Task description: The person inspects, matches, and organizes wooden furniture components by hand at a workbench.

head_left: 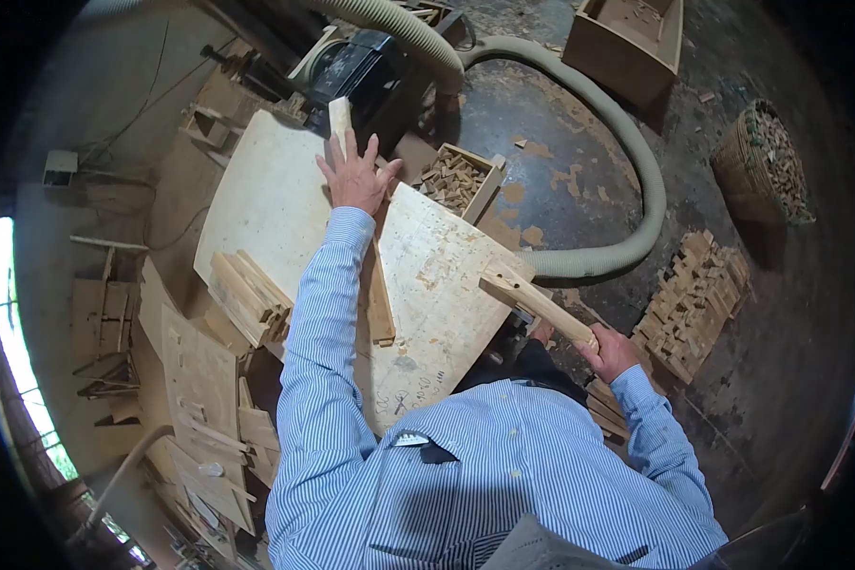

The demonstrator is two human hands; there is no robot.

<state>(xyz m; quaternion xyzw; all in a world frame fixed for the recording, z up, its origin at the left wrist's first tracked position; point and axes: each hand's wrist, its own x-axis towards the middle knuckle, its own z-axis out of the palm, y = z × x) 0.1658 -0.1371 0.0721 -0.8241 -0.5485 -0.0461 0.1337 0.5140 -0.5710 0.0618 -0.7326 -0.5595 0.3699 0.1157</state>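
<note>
Up at the far edge of the pale plywood desk [266, 190], I see the left hand [356, 176] lying flat with its fingers [350, 144] spread apart, the tips against a small pale wooden block [340, 114]. The right hand [610, 351] is off the desk's near corner, fingers clamped round the end of a long squared wooden stick [532, 299] whose other end rests on the desk. A thin wooden strip [380, 304] lies beside the left sleeve, with a stack of cut wooden slats [245, 294] near it. A grey ribbed dust hose [598, 109] curves across the floor.
</note>
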